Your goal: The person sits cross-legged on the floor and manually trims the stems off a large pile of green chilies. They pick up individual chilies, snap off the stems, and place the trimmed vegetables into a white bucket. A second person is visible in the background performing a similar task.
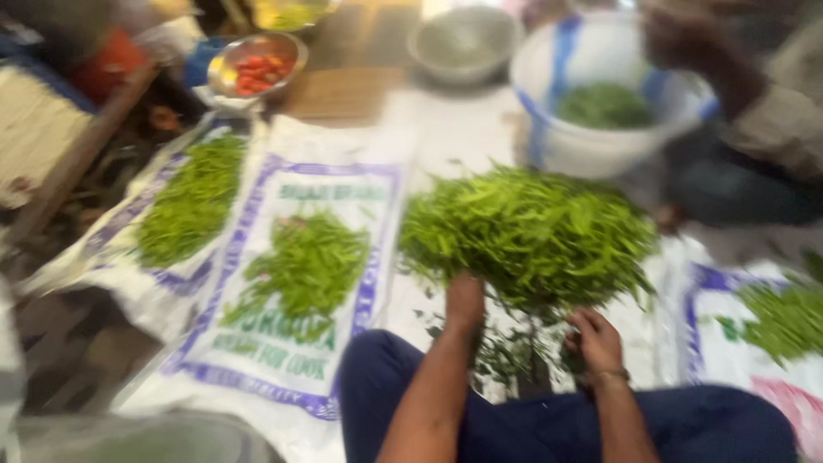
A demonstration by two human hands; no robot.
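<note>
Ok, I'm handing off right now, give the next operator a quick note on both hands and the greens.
Left hand: at the near edge of the big leaf bunch; blurred, grip unclear.
Right hand: lower, among loose stems near the lap; grip also unclear.
Greens: two piles lie on printed sacks, left pile and middle pile; another pile at far right. A white tub beyond holds more.
Done: those piles are laid out.
Left: the big bunch is still whole at the hands.
Another person sits at the upper right.
</note>
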